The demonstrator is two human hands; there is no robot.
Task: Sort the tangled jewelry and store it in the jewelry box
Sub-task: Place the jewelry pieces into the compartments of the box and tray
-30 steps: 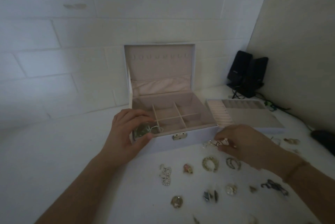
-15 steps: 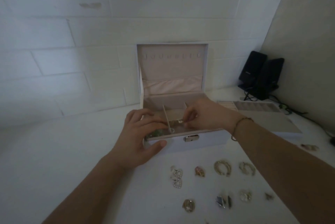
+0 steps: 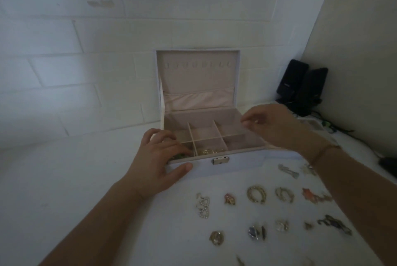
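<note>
The white jewelry box (image 3: 242,164) stands open on the table, its lid (image 3: 197,76) upright, its pink inside split into several compartments. Gold pieces (image 3: 209,151) lie in the front middle compartment. My left hand (image 3: 159,164) grips the box's front left corner, thumb on the front wall, fingers curled over the rim onto a greenish piece (image 3: 179,156). My right hand (image 3: 270,126) hovers over the box's right side, fingers loosely bent, holding nothing. Loose jewelry lies in front: two gold horseshoe brooches (image 3: 256,194), a rhinestone piece (image 3: 203,205), an orange piece (image 3: 311,195).
More small pieces lie near the table's front, among them a gold round one (image 3: 216,238) and a dark one (image 3: 335,223). The box's removable tray (image 3: 313,124) sits behind my right arm. Two black speakers (image 3: 300,85) with cables stand in the right corner.
My right hand carried a piece from the table into the front middle compartment, let it go, and has lifted back to the right, empty. My left hand stayed on the box corner.
</note>
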